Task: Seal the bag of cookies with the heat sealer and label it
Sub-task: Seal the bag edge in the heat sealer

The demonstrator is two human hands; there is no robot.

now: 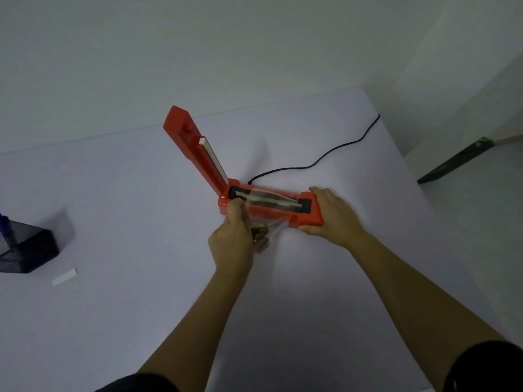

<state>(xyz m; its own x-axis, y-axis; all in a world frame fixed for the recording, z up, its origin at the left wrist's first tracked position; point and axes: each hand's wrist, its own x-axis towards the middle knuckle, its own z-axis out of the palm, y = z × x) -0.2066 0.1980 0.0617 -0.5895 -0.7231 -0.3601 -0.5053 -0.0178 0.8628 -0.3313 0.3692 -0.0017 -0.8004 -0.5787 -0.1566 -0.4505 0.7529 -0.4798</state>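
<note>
An orange heat sealer lies on the white table, its lid arm raised up and to the left. A clear bag of cookies hangs off the sealer's near side, its open top spread across the sealing strip. My left hand pinches the bag's left edge by the hinge. My right hand grips the right end of the sealer's base.
The sealer's black cord runs off toward the table's far right corner. A black mesh pen holder with a blue pen stands at the left edge. In front of the holder lies a white label strip.
</note>
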